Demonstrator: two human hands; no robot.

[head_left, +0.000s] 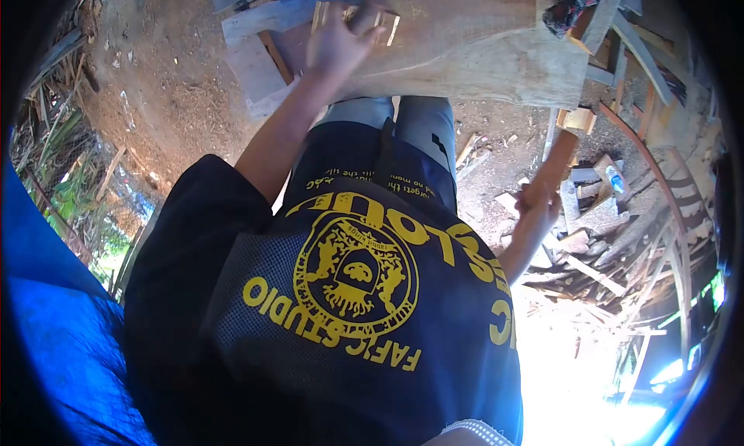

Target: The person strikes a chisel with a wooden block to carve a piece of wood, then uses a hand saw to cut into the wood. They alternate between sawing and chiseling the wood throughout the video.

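Step in hand, prob.: steadying work on the desk, a broad tan wooden board across my knees, w/ my L hand, while my R hand has a wooden piece out to the side. Next move calls for a settled L hold, fingers clear of edges, & a firm R wrist.

L hand: on a small pale wooden piece w/ bright edges, at the desk's far L part. Fingers bent over it, blurred, w/ something dark by them; can't tell if they're pinching or just pressing, nor how wide they're spread.

R hand: closed round a flat, reddish-brown wooden piece, off the desk's near R corner. A pale, blocky wooden piece sits at its far end; can't tell if the two are joined.

Also: narrow brown wooden strip L of my L hand; wood scraps on the ground, R side.
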